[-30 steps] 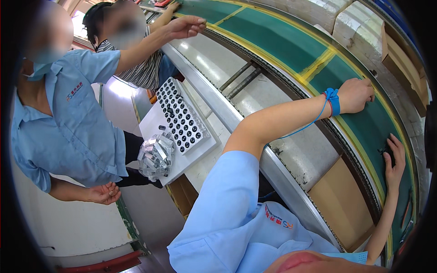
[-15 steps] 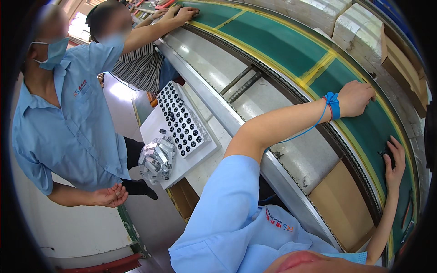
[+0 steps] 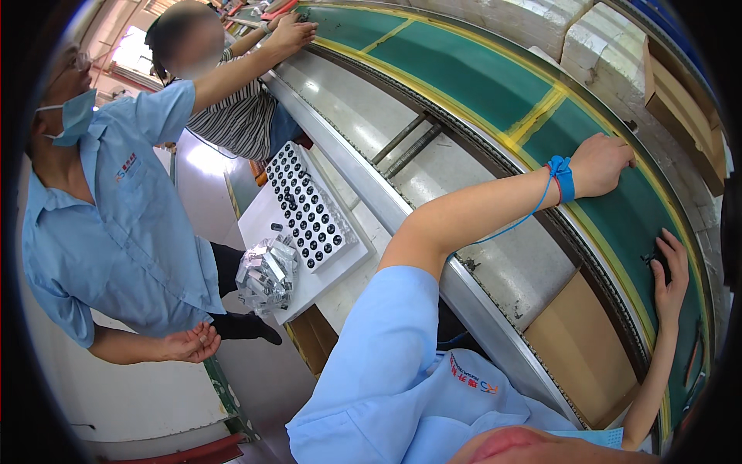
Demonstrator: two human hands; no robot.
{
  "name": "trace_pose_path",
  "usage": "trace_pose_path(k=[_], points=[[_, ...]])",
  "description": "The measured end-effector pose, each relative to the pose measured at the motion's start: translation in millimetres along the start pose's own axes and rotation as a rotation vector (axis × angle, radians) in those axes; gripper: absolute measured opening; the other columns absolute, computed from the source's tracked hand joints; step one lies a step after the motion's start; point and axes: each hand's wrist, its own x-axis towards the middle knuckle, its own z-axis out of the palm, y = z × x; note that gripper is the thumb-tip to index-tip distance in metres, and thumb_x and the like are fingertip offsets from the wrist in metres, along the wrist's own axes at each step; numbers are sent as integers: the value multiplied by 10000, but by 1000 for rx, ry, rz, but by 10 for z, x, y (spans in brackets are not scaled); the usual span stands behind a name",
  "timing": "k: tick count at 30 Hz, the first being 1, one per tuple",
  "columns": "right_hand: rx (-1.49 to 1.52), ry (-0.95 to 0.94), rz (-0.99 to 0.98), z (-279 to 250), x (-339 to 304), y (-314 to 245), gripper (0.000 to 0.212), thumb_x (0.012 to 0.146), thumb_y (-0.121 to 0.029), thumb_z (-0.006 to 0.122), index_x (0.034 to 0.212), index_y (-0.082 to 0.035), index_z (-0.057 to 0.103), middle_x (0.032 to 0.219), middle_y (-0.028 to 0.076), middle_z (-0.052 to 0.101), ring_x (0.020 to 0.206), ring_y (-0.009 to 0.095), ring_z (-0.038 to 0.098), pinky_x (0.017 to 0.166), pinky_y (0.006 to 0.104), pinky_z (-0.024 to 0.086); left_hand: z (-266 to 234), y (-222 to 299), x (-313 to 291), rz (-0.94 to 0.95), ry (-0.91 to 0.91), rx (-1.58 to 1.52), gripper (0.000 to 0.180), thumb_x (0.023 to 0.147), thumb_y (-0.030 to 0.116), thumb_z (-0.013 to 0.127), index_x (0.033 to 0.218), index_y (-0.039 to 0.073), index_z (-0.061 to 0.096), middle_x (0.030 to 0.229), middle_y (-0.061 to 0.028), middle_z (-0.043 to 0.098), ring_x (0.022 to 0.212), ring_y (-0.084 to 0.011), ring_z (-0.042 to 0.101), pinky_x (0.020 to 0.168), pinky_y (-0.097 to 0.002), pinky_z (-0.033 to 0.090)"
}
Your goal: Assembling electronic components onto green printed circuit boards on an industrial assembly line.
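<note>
The wearer's right hand (image 3: 671, 282) rests at the near end of the green belt (image 3: 471, 81), thumb and forefinger apart with a moderate gap. A small dark piece (image 3: 649, 258) lies on the belt just off the thumb tip; whether it is touched cannot be told. It appears as an irregular dark cluster, too small to show which way it points or where its long axis runs.

Farther along, the left hand (image 3: 604, 166), banded by a blue wrist strap (image 3: 565, 182), lies over the belt with fingers bent toward its outer edge. The fingertips are largely hidden, so whether they hold anything cannot be told. The belt's long axis runs from lower right to upper left, bowed by the lens, with yellow tape (image 3: 537, 116) along and across it.

Beyond the metal rail (image 3: 495, 321), a white tray (image 3: 331, 257) holds rows of black round parts, its long axis slanting to upper left. A clear bag (image 3: 267, 274) of parts sits beside it. A co-worker in blue (image 3: 124, 220) stands past these.

Against the frame half a second earlier, the co-worker's reaching hand (image 3: 294, 35) has drawn back leftward; the wearer's hands and the dark piece show no noticeable shift.
</note>
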Motion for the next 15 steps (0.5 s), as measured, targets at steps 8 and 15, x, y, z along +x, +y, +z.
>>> trace_pose_path(k=[8, 15], points=[[-8, -10, 5, -31, 27, -30, 297, 869, -113, 587, 1145, -2, 598, 1296, 125, 535, 1214, 290, 495, 1022, 353, 364, -49, 13, 0, 17, -8, -23, 106, 823, 54, 576, 876, 73, 666, 904, -121, 614, 870, -337, 571, 799, -425, 446], [-1, 3, 9, -2, 9, -24, 289, 877, -126, 588, 1139, -6, 603, 1294, 123, 539, 1211, 290, 499, 1019, 356, 369, -33, 43, 1, -49, -46, -3, 122, 875, 88, 516, 936, 63, 619, 795, -114, 652, 782, -319, 608, 799, -408, 436]])
